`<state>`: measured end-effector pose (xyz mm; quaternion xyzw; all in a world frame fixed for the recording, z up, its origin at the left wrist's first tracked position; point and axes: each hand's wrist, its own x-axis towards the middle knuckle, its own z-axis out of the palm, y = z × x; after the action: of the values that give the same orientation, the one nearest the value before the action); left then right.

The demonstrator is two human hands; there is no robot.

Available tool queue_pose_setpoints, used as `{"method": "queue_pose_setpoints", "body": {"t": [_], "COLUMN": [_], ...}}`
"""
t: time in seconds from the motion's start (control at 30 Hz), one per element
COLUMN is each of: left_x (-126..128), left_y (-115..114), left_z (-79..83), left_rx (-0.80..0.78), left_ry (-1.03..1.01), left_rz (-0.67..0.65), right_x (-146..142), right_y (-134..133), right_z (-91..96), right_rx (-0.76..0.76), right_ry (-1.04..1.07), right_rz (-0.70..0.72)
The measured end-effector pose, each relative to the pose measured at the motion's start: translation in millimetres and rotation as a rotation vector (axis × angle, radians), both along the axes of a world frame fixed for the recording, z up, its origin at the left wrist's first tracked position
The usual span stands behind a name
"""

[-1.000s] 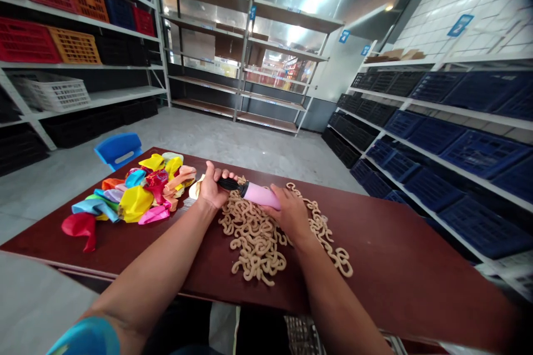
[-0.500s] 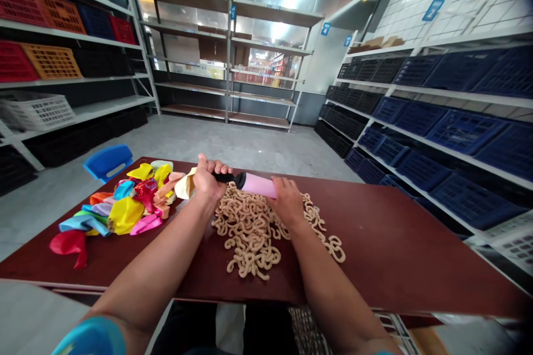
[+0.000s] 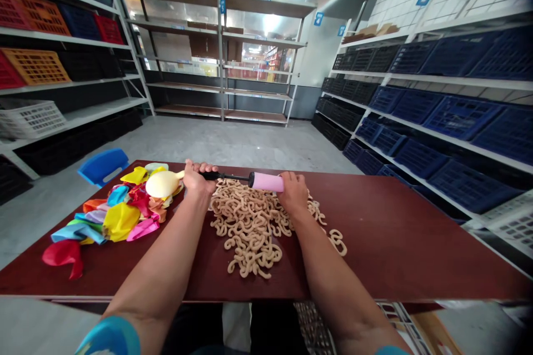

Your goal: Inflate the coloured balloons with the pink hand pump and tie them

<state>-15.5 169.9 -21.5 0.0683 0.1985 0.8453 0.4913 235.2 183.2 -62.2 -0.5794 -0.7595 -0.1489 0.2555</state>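
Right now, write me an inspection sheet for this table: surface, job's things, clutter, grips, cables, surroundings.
Surface: dark red table, smooth top.
Job's things: hand pump with a pink barrel and its black rod drawn out; cream balloon, partly inflated, at the pump's left end.
Clutter: pile of beige curled pieces under the pump; heap of flat coloured balloons to the left.
Grips: left hand closed round the pump's black end beside the balloon; right hand closed on the pink barrel.
Cables: nothing seen.
Surroundings: blue chair behind the table; shelves with blue crates on the right, red and orange crates on the left.
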Motion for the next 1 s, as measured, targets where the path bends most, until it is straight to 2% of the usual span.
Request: {"method": "queue_pose_setpoints", "body": {"t": [0.13,0.3,0.43,0.57,0.7,0.83,1.0], "left_x": [9.7,31.8,27.3,2.3,-12.9,-7.2,15.4], "left_y": [-3.2,-7.9,-8.6,-6.6,-3.6,-1.6,-4.8], "left_z": [1.0,1.2,6.6,12.7,10.0,3.8,1.0], "left_rx": [0.027,0.044,0.034,0.033,0.022,0.04,0.095], "left_ry": [0.036,0.09,0.087,0.054,0.034,0.041,0.029], "left_rz": [-0.036,-0.099,-0.11,-0.045,0.01,-0.014,-0.086], "right_x": [-15.1,-20.8,-14.9,0.9,13.4,10.3,-6.1], "right_y": [-8.2,-13.0,-8.9,0.9,6.1,2.9,-7.1], "right_z": [1.5,1.7,2.5,3.1,1.8,1.7,4.4], "right_rx": [-0.01,0.009,-0.014,-0.025,0.02,0.03,0.023], "right_ry": [-0.067,-0.083,-0.062,-0.019,0.021,0.003,-0.047], "right_rz": [0.048,0.111,0.166,0.064,-0.076,-0.106,-0.035]}}
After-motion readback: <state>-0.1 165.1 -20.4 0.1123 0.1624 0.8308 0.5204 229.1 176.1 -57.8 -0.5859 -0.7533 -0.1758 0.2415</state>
